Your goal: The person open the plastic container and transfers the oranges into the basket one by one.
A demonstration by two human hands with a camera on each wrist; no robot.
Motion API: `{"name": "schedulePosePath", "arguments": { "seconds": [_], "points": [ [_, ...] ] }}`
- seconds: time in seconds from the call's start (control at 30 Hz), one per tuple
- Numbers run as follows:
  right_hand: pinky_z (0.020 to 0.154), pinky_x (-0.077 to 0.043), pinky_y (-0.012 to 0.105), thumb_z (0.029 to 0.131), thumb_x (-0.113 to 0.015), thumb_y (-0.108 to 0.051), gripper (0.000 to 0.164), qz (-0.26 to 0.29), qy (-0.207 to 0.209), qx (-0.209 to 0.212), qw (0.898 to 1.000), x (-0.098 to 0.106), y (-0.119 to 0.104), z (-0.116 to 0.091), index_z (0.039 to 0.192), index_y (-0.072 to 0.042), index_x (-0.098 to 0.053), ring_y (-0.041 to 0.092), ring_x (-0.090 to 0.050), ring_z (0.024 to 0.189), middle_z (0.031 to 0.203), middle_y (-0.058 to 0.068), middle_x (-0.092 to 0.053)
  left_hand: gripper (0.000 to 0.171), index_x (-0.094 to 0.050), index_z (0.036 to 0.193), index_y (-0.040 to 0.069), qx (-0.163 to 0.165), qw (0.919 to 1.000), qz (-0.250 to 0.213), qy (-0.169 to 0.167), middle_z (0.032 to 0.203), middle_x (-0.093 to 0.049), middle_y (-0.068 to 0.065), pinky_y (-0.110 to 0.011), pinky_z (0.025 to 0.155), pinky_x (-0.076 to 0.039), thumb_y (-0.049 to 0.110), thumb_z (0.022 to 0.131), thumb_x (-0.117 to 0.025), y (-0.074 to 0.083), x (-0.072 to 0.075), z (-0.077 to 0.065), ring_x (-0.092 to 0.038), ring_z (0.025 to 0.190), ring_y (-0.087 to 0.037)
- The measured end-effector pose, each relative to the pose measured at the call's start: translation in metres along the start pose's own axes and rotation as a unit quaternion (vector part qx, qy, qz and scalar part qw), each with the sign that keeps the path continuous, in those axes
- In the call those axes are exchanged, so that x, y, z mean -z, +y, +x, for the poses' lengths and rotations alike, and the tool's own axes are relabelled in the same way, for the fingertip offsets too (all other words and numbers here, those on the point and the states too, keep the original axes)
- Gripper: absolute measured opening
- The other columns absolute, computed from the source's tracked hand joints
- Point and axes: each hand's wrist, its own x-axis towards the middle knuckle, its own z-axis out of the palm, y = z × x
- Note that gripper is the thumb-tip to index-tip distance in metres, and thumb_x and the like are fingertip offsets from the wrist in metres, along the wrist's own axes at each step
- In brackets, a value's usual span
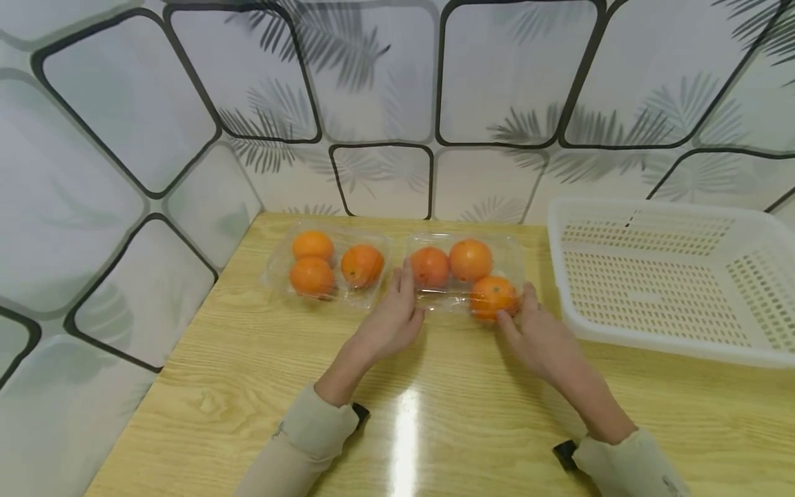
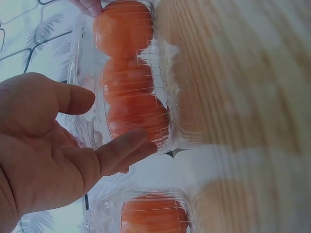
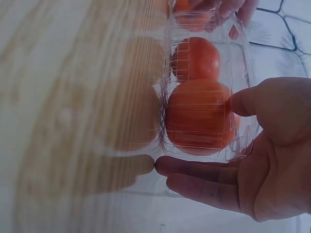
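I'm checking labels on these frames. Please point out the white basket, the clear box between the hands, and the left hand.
White basket (image 1: 671, 348): head view, on its near rim.
Clear box (image 1: 448, 299): head view, on bare plastic at its near side.
Left hand (image 1: 391, 319): head view, on the back of the hand.

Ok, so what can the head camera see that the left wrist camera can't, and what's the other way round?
Only the head view shows the white basket, the pale sleeves and all three orange fruits in the left clear pack.

Only the left wrist view shows the fruits' reflections on the shiny table and the palm side of the left hand.

Both show the right clear pack, some of the left one, the right hand (just a bit in the wrist view) and the patterned wall.
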Motion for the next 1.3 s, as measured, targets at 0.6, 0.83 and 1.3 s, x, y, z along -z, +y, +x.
{"name": "schedulePosePath", "arguments": {
  "seconds": [0.6, 0.83, 1.3],
  "points": [
    [0.078, -0.052, 0.057, 0.104, -0.044, -0.045, 0.088, 0.015, 0.006, 0.02, 1.0, 0.001, 0.0, -0.001, 0.148, 0.022, -0.008, 0.052, -0.061, 0.105, 0.106, 0.041, -0.06, 0.07, -0.02, 0.147, -0.02, -0.042, 0.972, 0.223, 0.061, 0.131, -0.048, -0.044, -0.02, 0.037, -0.039, 0.0, 0.093, -0.059, 0.006, -0.002, -0.001, -0.048, 0.041, -0.014],
    [0.071, -0.053, 0.049, 0.103, -0.046, -0.047, 0.092, 0.028, -0.013, 0.011, 0.999, 0.001, 0.001, -0.001, 0.149, 0.021, -0.005, 0.036, -0.065, 0.088, 0.101, 0.035, -0.063, 0.072, -0.021, 0.147, -0.019, -0.032, 0.9692, 0.239, 0.051, 0.132, -0.049, -0.043, -0.031, 0.047, -0.052, 0.003, 0.092, -0.063, 0.007, -0.003, 0.0, -0.062, 0.052, -0.026],
    [0.089, -0.049, 0.059, 0.104, -0.044, -0.047, 0.092, 0.025, -0.02, 0.032, 0.999, 0.0, 0.002, -0.002, 0.147, 0.022, -0.002, 0.054, -0.055, 0.115, 0.13, 0.048, -0.045, 0.066, -0.039, 0.14, -0.015, -0.051, 0.9417, 0.308, 0.126, 0.115, -0.062, -0.035, -0.032, 0.046, -0.053, 0.009, 0.088, -0.07, 0.011, -0.008, -0.003, -0.065, 0.054, -0.027]
  ]
}}
